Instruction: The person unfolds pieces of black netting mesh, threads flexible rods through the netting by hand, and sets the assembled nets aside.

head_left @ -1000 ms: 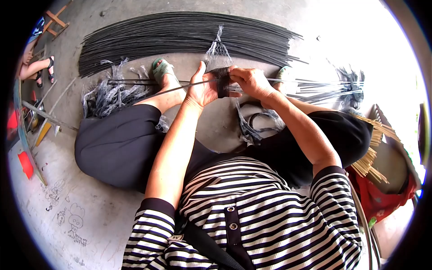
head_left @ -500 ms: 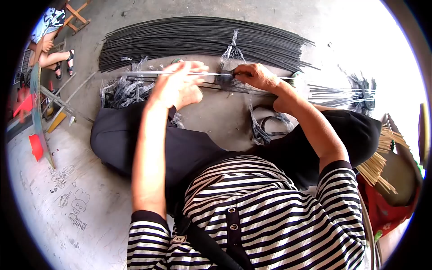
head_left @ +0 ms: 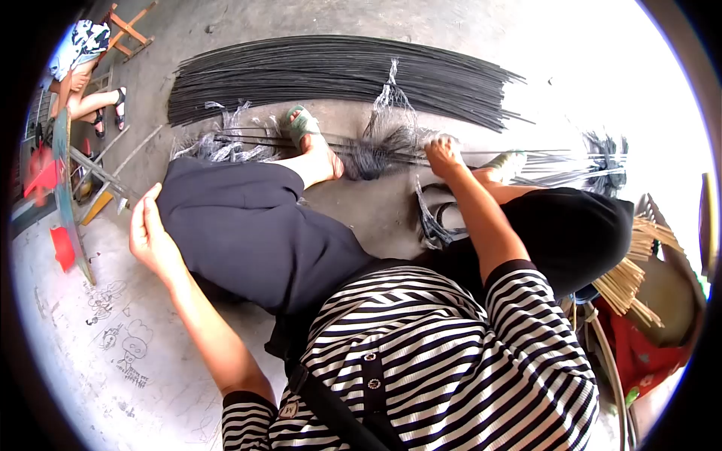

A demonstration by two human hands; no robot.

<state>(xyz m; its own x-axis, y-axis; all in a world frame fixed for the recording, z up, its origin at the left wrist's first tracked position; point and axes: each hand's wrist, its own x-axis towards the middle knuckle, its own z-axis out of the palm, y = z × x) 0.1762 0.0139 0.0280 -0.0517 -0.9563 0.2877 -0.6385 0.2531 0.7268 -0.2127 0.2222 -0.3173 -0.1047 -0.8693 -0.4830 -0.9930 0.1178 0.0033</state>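
My right hand [head_left: 445, 156] is closed in a fist above the thin rods [head_left: 549, 155] between my feet. Whatever it grips is hidden by the fingers. Beside it lies a blurred dark tangle of fine strands [head_left: 372, 159], across more dark rods. My left hand [head_left: 154, 234] is out at the left beside my knee, fingers drawn together. Anything held there is too fine or too hidden to make out. Clear, crinkled plastic wrap [head_left: 392, 98] hangs near the tangle.
A wide bundle of long black rods [head_left: 331, 79] lies beyond my feet. Pale sticks [head_left: 628, 282] stand at the right. Behind a wooden edge [head_left: 64, 195] at the left are a red object [head_left: 62, 248] and a seated person's legs [head_left: 101, 101].
My left hand has swung from the rods out to the left, past my knee. My right hand moved slightly right and down. The pale rod held across both hands is no longer visible there.
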